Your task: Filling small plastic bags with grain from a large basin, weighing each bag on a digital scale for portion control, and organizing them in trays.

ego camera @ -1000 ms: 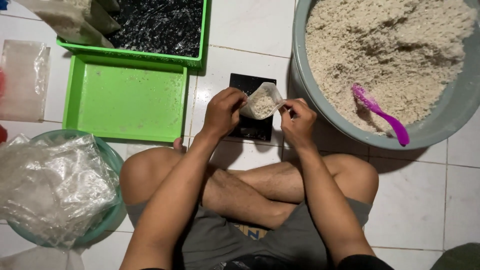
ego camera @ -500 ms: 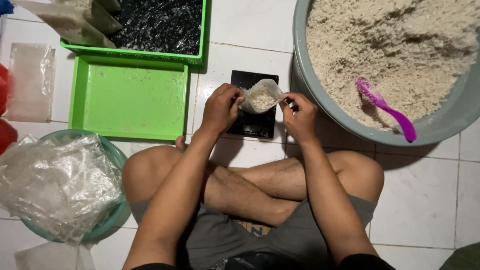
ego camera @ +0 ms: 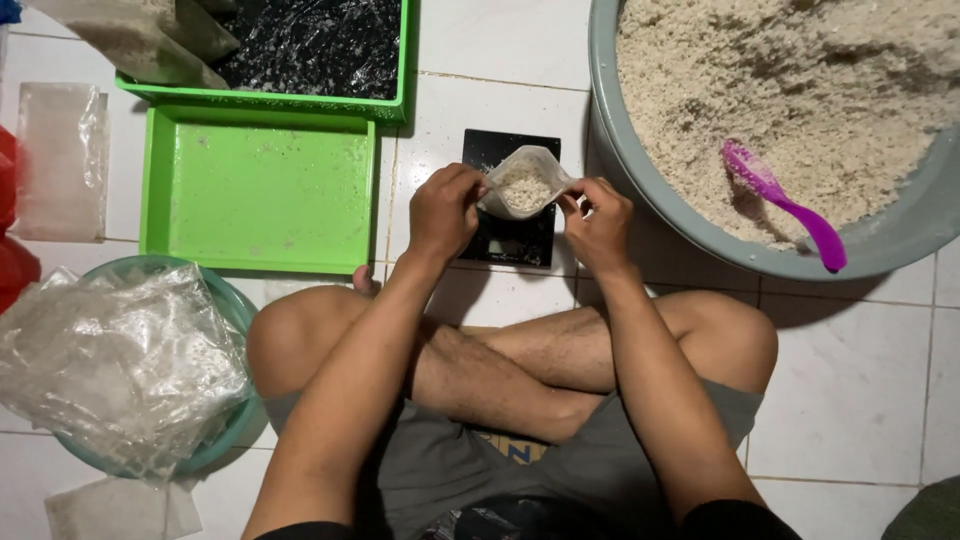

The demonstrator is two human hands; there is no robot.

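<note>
My left hand [ego camera: 445, 212] and right hand [ego camera: 597, 222] are each pinching an edge of the small clear plastic bag of pale grain [ego camera: 524, 185]; I am holding it over the flat black scale [ego camera: 512, 236].

Small clear pouch [ego camera: 524, 182] above black scale [ego camera: 510, 235]; clear bags [ego camera: 115, 365] lower-left.
</note>
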